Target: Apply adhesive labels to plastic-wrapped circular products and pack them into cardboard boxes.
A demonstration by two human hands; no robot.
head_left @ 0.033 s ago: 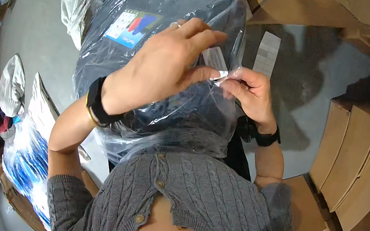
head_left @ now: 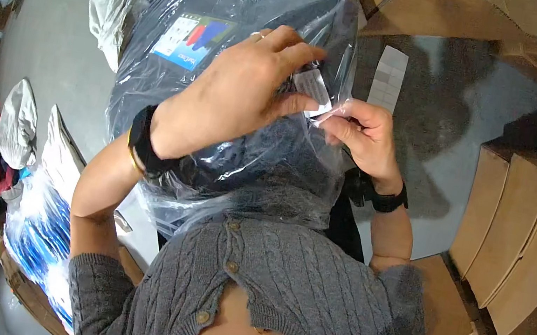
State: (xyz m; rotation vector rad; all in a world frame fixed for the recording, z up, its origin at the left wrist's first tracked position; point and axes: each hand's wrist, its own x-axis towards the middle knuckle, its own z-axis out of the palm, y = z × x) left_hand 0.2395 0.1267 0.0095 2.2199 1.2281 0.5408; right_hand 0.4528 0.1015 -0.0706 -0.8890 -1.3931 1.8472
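A large clear plastic bag (head_left: 244, 142) packed with dark, soft-looking goods lies in front of me. A colourful printed card (head_left: 194, 40) shows through its film. Toward the bag's right side is a small white label (head_left: 315, 90). My left hand (head_left: 239, 88) reaches over the bag with fingers stretched and apart, its thumb touching the label's lower end. Beside that thumb, my right hand (head_left: 363, 135) is closed, pinching the film between thumb and forefinger at the label's corner. Whether the label lies under or on top of the film, I cannot tell.
A strip of white labels (head_left: 387, 81) lies on the grey surface to the right. Cardboard boxes (head_left: 514, 230) stand along the right, with more cardboard (head_left: 443, 12) at the far side. White cloth (head_left: 111, 13) lies at the bag's left; blue plastic-wrapped goods (head_left: 41, 229) are at lower left.
The white label shows brighter and more plainly between my hands. Both hands have hardly shifted.
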